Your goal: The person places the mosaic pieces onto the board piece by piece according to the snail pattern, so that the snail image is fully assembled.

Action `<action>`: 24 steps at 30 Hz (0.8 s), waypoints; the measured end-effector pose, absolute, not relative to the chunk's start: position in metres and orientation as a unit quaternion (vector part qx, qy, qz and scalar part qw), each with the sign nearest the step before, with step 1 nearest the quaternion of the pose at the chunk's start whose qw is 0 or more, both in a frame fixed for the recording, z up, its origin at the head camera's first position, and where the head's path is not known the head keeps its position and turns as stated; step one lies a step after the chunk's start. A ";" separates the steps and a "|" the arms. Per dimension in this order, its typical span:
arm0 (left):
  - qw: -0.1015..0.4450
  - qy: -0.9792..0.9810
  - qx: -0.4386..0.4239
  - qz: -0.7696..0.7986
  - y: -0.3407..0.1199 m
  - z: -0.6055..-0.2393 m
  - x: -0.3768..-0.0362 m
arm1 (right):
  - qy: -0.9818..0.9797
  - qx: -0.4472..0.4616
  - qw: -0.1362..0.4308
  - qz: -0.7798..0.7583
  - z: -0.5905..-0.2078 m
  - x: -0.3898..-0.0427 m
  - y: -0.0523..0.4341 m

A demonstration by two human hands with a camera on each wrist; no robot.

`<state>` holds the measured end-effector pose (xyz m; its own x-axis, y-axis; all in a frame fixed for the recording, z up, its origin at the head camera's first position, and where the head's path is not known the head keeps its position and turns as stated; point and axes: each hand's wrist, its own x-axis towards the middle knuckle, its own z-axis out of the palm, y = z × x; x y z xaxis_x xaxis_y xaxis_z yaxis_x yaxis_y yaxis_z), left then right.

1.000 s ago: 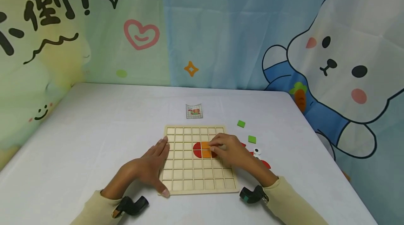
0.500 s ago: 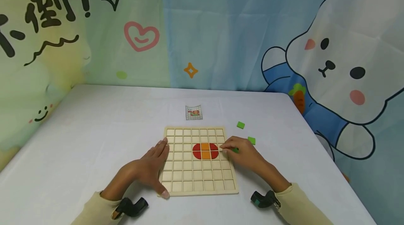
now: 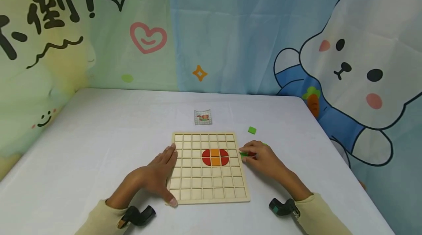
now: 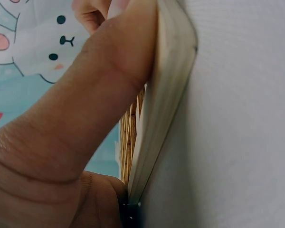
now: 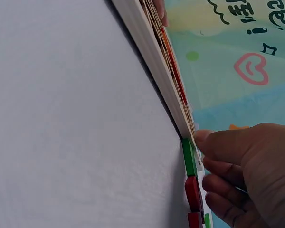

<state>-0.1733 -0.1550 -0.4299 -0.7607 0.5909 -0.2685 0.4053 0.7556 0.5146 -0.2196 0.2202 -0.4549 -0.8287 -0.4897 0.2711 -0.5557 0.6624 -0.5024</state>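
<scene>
Your L hand (image 3: 157, 172) rests on the L edge of the grid board (image 3: 207, 182), thumb spread from fingers. Your R hand (image 3: 265, 159) is at the green piece (image 5: 189, 159) by the board's R edge; can't tell if fingers pinch it.

Matt pale wood — the gridded board (image 3: 206, 182); smooth orange tiles (image 3: 215, 161); creased cloth — the backdrop (image 3: 227, 37)
</scene>
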 end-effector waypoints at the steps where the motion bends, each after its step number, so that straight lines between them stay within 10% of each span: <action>1: 0.212 0.912 0.273 0.219 -0.155 -0.428 -0.173 | -0.913 0.286 0.054 0.285 -0.455 -0.220 0.221; 24: 0.209 0.917 0.268 0.208 -0.154 -0.433 -0.175 | -0.928 0.254 0.025 0.272 -0.446 -0.215 0.221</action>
<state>-0.1750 -0.1543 -0.4332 -0.7695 0.5779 -0.2718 0.4046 0.7704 0.4926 -0.2150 0.2206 -0.4465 -0.8699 -0.4574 0.1846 -0.4847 0.7231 -0.4922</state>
